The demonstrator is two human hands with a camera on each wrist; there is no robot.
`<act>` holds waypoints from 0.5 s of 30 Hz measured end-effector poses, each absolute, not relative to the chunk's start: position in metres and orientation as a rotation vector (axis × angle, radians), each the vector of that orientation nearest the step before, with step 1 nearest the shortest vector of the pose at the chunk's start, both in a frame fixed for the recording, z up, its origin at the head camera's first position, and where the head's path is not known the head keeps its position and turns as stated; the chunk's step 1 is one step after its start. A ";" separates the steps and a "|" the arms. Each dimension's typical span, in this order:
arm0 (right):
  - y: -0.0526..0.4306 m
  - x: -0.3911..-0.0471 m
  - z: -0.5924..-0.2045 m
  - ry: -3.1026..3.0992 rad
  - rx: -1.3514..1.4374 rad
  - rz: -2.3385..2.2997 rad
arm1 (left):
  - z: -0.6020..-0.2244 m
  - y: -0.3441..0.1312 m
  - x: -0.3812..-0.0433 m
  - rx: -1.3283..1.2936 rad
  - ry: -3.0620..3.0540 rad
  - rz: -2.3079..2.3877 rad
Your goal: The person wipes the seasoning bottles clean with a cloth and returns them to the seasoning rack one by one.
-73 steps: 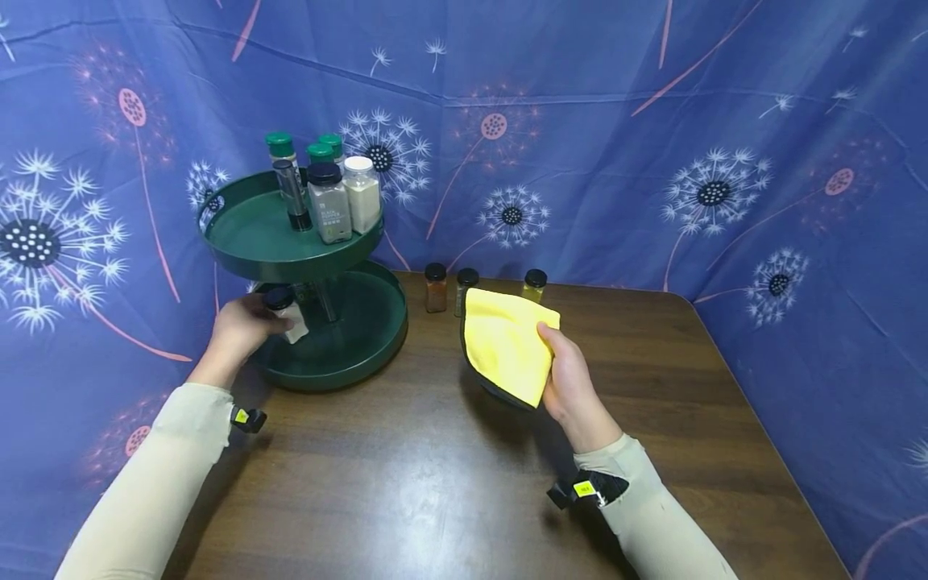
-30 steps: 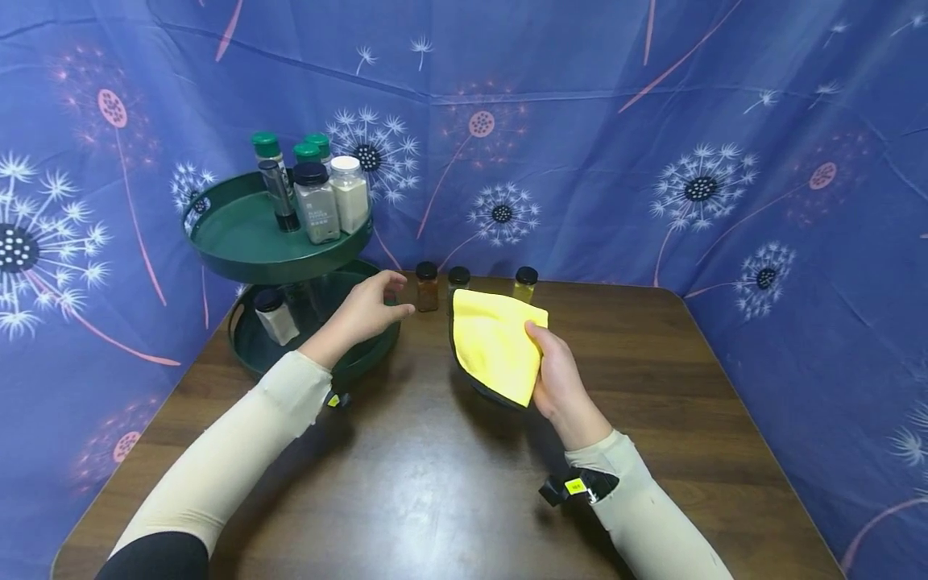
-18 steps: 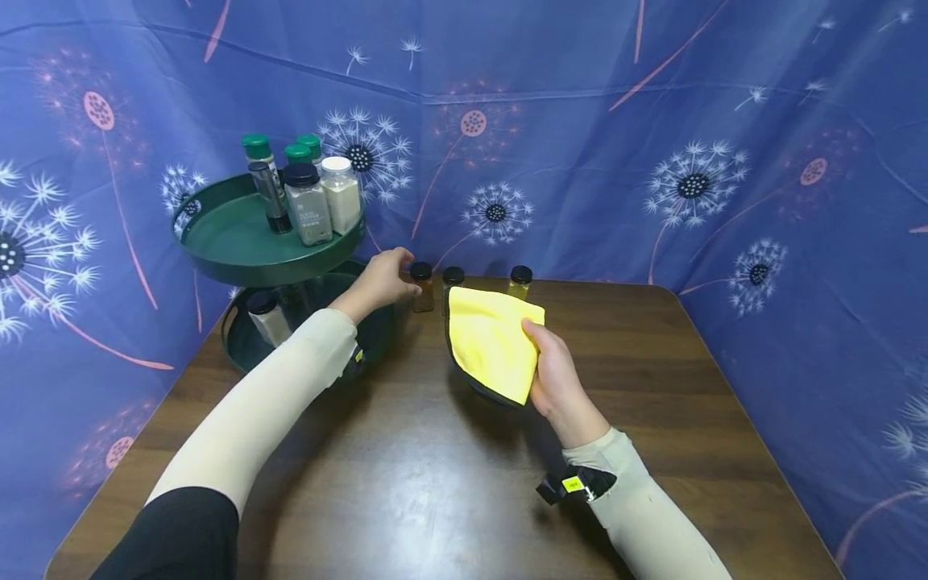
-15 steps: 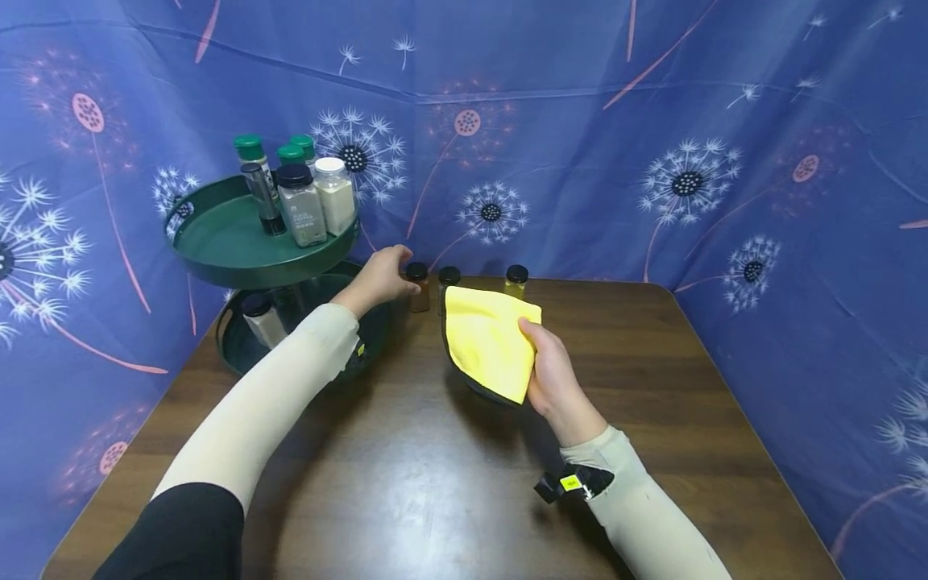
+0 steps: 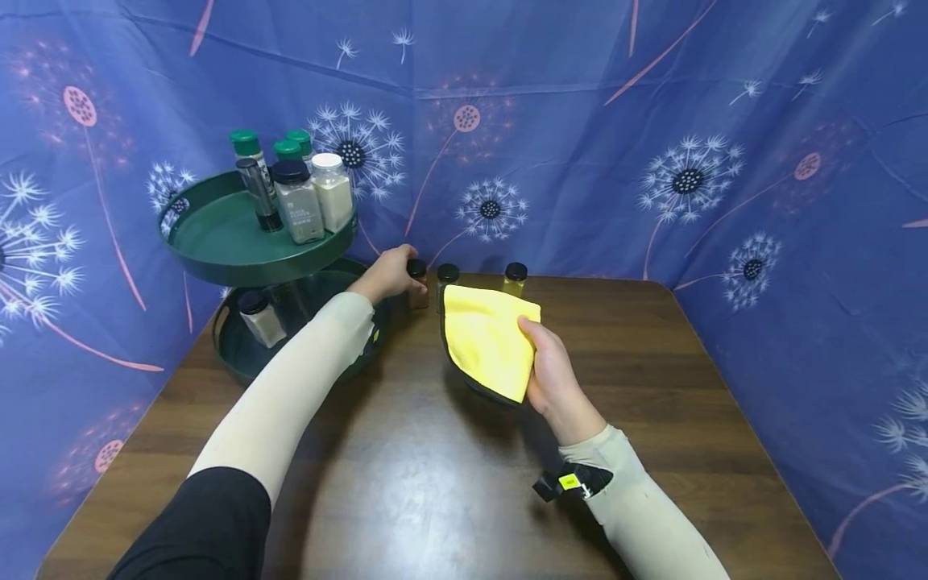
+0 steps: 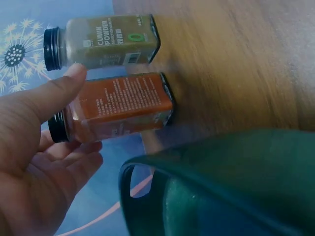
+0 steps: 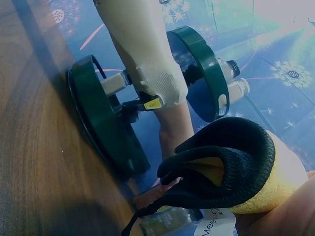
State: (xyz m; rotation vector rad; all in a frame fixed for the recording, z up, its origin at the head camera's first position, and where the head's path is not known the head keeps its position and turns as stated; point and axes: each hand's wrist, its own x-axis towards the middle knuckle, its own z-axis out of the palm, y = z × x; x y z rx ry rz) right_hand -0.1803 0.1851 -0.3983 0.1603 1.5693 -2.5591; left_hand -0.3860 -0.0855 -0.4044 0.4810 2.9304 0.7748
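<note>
cloth (image 5: 487, 338) held in the right hand (image 5: 558, 379), left hand (image 5: 387, 275) half-open around the red jar (image 6: 128, 98) on the desk (image 5: 428, 451), grip unclear; thumb side, the neighbouring jar (image 6: 110, 43) reads "cumin powder"!

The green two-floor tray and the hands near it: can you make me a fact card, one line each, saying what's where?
Left hand: at the orange jar; can't tell if it's gripping
Right hand: holding a yellow cloth with dark edging
Tray: green, two tiers
Top tier: three green-lidded bottles, a slim dark bottle, a black pepper jar, a white-lidded jar
Bottom tier: a dark-lidded pale jar
Also on table: cumin jar, yellow jar
Backdrop: blue, dandelion pattern
</note>
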 end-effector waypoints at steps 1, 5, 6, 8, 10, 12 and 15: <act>0.185 -0.180 -0.399 1.570 0.158 -2.551 | -0.405 -0.085 -0.387 0.464 2.923 0.783; 0.185 -0.180 -0.400 1.568 0.152 -2.551 | -0.407 -0.085 -0.389 0.438 2.907 0.800; 0.184 -0.180 -0.400 1.569 0.149 -2.551 | -0.408 -0.085 -0.389 0.428 2.907 0.802; 0.184 -0.180 -0.400 1.576 0.140 -2.547 | -0.408 -0.085 -0.389 0.406 2.899 0.809; 0.184 -0.180 -0.399 1.585 0.135 -2.539 | -0.409 -0.085 -0.389 0.379 2.898 0.803; 0.184 -0.180 -0.399 1.589 0.133 -2.533 | -0.411 -0.086 -0.389 0.360 2.902 0.789; 0.184 -0.179 -0.399 1.590 0.143 -2.528 | -0.415 -0.087 -0.388 0.347 2.912 0.781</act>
